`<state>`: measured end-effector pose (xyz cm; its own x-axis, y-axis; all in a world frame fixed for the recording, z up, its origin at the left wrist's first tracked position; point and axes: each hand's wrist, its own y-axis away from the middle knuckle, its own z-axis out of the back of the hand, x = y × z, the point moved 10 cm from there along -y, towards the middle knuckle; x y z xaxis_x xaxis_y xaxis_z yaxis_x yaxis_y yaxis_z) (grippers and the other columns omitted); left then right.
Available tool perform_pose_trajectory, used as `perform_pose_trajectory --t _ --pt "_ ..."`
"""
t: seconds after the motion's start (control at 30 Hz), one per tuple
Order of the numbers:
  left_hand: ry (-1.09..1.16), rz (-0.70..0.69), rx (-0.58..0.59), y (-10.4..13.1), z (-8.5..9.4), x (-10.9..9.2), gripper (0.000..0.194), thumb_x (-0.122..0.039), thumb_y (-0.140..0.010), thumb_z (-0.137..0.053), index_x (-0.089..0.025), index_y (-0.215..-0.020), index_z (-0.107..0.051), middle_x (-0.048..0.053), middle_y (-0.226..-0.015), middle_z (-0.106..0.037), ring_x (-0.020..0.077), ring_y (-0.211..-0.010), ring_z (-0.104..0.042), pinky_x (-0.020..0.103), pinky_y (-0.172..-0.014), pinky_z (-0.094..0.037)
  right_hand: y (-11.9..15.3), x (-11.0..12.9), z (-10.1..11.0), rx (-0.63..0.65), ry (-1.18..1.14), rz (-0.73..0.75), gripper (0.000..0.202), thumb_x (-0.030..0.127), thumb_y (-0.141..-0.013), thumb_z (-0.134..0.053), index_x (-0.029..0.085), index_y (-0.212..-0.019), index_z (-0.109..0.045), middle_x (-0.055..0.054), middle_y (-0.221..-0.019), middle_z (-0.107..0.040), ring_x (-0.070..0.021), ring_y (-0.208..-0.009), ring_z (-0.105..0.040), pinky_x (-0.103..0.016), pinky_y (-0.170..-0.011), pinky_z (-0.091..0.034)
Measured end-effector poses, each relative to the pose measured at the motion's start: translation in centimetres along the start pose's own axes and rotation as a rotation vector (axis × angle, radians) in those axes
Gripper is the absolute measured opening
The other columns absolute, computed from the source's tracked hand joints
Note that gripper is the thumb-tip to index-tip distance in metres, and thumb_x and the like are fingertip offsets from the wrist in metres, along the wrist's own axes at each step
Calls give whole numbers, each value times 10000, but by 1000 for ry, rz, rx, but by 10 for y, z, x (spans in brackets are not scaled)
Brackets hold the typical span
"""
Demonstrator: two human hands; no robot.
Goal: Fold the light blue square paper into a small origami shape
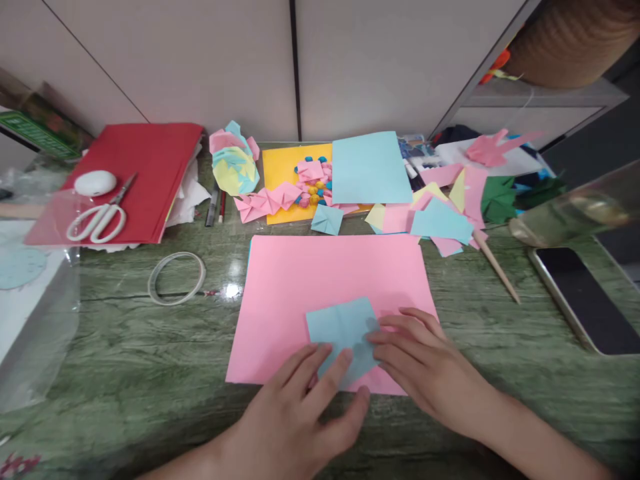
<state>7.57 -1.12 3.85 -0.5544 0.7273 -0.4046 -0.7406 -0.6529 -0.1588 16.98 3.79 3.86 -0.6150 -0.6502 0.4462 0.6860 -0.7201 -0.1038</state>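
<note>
A light blue square of paper (345, 325) lies on a large pink sheet (290, 280) near the table's front edge. Faint crease lines cross the blue square. My left hand (305, 407) rests with spread fingers on the square's lower left part, its thumb at the pink sheet's front edge. From the right, my right hand (430, 360) touches the square's right edge with its fingertips, the fingers stretched out. A small folded blue paper piece (327, 219) sits just behind the pink sheet.
White-handled scissors (103, 217) lie on a red folder (145, 173) at the left, with a tape roll (177, 279) in front. Coloured paper pieces (443, 220) and a wooden stick (497, 268) are behind on the right. A phone (587, 300) lies far right.
</note>
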Motion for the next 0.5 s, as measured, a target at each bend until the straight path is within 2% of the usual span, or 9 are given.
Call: perform_pose_trajectory --t 0.07,0.2,0.3,0.4,0.5 --pt "-40 48 40 -4 -6 2 498 -168 -735 -501 -255 -1220 -425 141 -1248 -460 286 -1089 -454 458 -857 -396 -4 -8 -4 56 -91 -68 151 173 -806 -476 237 -890 -584 -23 -929 -630 -196 -1006 -482 -392 -891 -371" --pt "-34 171 35 -7 -13 22 493 -123 -775 -457 -190 -1257 -375 138 -1119 -556 254 -974 -501 405 -753 -410 -9 -29 -12 124 -241 -216 133 226 -829 -454 232 -916 -554 -40 -904 -593 -194 -963 -476 -353 -808 -410" --pt "13 205 -25 -7 -11 37 506 -73 -786 -429 -139 -1277 -326 113 -970 -607 214 -880 -518 365 -720 -409 -10 -43 -16 97 -254 -325 119 259 -827 -459 226 -900 -546 -49 -871 -568 -193 -886 -488 -345 -747 -423" --pt "5 239 -64 -6 -5 48 515 -76 -789 -427 -150 -1286 -314 81 -855 -610 192 -770 -524 348 -672 -418 -11 -51 -18 37 -219 -385 173 269 -815 -474 234 -977 -522 -52 -883 -561 -204 -869 -491 -357 -732 -418" --pt "-184 221 -118 -4 8 43 487 -76 -760 -453 -171 -1236 -411 79 -837 -611 209 -765 -530 368 -667 -413 -14 -52 -18 -5 -191 -385 260 259 -813 -475 251 -1073 -482 -45 -920 -567 -202 -878 -500 -366 -762 -400"
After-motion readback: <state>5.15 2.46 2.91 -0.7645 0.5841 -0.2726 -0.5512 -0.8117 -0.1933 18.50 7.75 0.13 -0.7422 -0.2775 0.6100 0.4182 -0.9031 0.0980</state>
